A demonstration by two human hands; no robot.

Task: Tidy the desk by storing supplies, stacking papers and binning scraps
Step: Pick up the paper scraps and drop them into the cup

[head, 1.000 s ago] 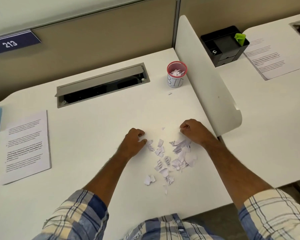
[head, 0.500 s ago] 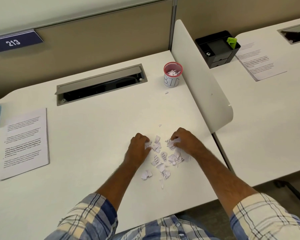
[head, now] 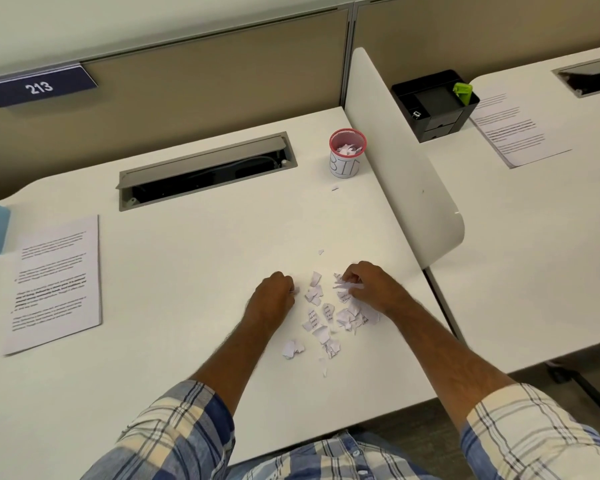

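Scraps (head: 321, 323) lie heaped near the desk (head: 187, 265)'s near edge. Curled right hand (head: 368, 289) pinches several; left hand (head: 274, 296) is fisted, apparently on a sliver, its fingertips hidden. Farther off, open desktop leads to the bin cup (head: 347, 154).

**Scraps at centre of desk, bin at one o'clock**

Torn paper scraps (head: 329, 317) lie on the desk (head: 194, 258) between the left hand (head: 274, 296) and the right hand (head: 368, 289). The bin cup (head: 347, 154), scraps inside, stands at one o'clock from the pile, one stray scrap (head: 335, 188) before it. The cable tray (head: 205, 171) sits at eleven o'clock, a printed sheet (head: 56, 282) at nine. Beyond the divider (head: 402, 168), at two o'clock, an organiser (head: 433, 105) stands beside another sheet (head: 516, 129).
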